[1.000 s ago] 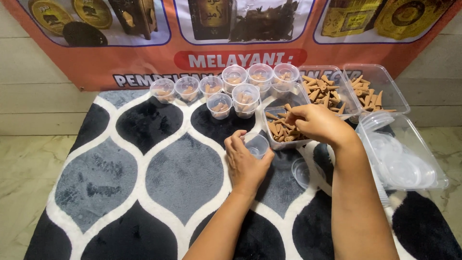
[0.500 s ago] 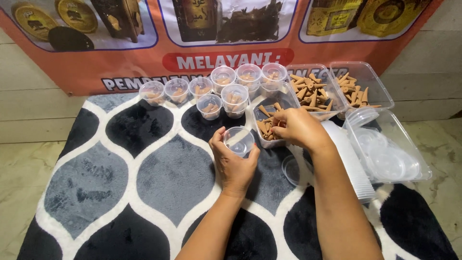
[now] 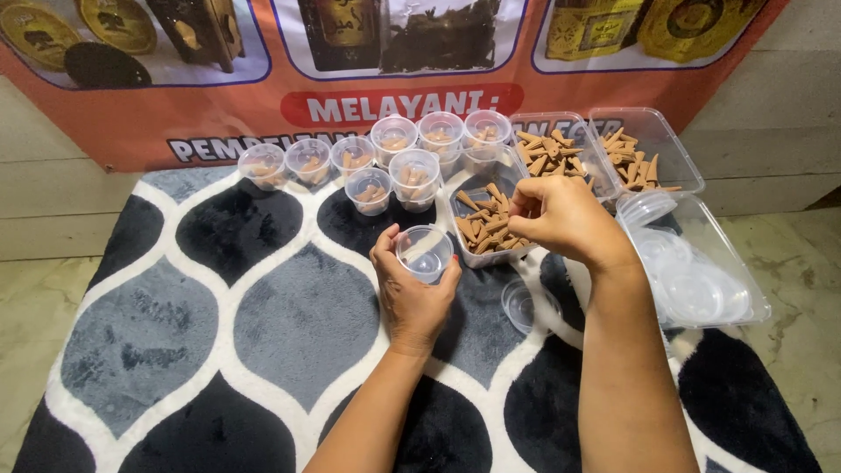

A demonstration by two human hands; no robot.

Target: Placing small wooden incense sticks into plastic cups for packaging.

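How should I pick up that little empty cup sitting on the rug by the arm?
Grip the empty cup by its round rim, coming from above. It stands upright with its mouth open, so fingers probably fit around the rim, and the right arm crowds its side.

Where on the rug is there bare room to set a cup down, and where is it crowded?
Free: the rug left of the left hand, below the filled cups. Crowded: the far edge, and the right side with the cone tray, lid container, loose lid and right hand.
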